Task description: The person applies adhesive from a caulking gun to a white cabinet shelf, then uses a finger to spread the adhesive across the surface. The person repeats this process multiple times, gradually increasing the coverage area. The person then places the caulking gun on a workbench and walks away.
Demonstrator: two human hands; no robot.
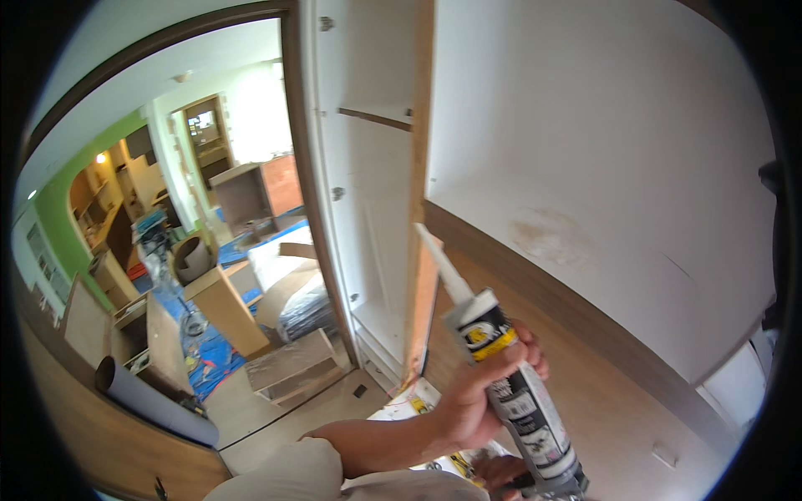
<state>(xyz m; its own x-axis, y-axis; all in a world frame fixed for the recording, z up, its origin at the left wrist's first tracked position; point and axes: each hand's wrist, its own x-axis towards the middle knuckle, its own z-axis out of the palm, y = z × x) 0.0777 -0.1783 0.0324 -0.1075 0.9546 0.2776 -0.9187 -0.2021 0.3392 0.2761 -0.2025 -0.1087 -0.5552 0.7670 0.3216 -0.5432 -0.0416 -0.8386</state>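
My left hand [493, 384] is wrapped round a sealant cartridge [530, 409] with a black, yellow and white label. The cartridge sits in a caulking gun [572, 484], of which only the rear end shows at the bottom. My right hand [501, 473] is closed low down by the back of the gun; its fingers are partly cut off by the frame. A long pale nozzle [443, 265] points up and left. Its tip appears at the wooden front edge [422, 125] of a tall white cabinet [372, 184]; whether it touches, I cannot tell.
To the right hangs a white-bottomed cabinet box [601, 150] with a brown edge strip. Below me, white and yellow packages [418, 405] lie near the cabinet foot. Through the doorway at left are loose cabinet parts [292, 367], a grey roll [159, 405] and blue sheeting [209, 355].
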